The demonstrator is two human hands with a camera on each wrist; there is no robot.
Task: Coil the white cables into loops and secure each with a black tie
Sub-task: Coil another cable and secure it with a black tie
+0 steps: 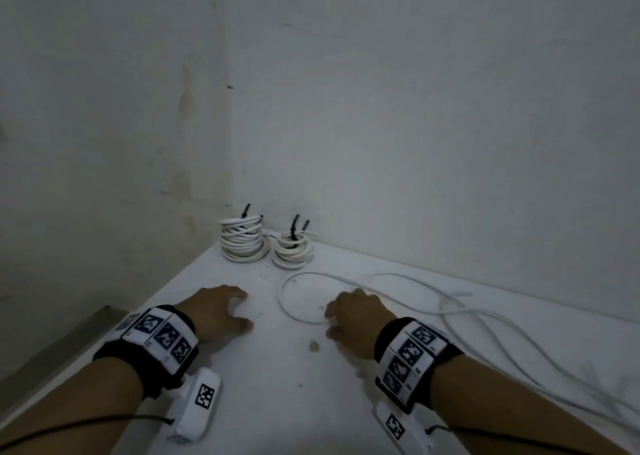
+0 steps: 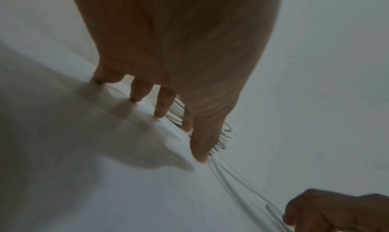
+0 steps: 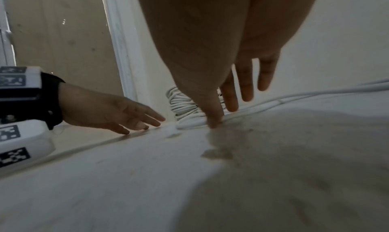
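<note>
Two coiled white cables, each bound with a black tie, stand in the table's back corner: a left coil (image 1: pixel 244 239) and a right coil (image 1: pixel 294 250). A loose white cable (image 1: pixel 485 319) curves in a loop in front of them and trails off to the right. My left hand (image 1: pixel 242 309) is spread with its fingertips (image 2: pixel 160 114) on the bare table, left of the loop. My right hand (image 1: pixel 332 319) is over the loop's right side with straight fingers (image 3: pixel 246 92). Its thumb tip touches the table beside the loose cable (image 3: pixel 294 96). Neither hand holds anything.
The white table (image 1: pixel 277 385) fits into a corner between two pale walls. Its left edge (image 1: pixel 114 319) drops off beside my left wrist. More slack cable (image 1: pixel 571 378) lies across the table's right side.
</note>
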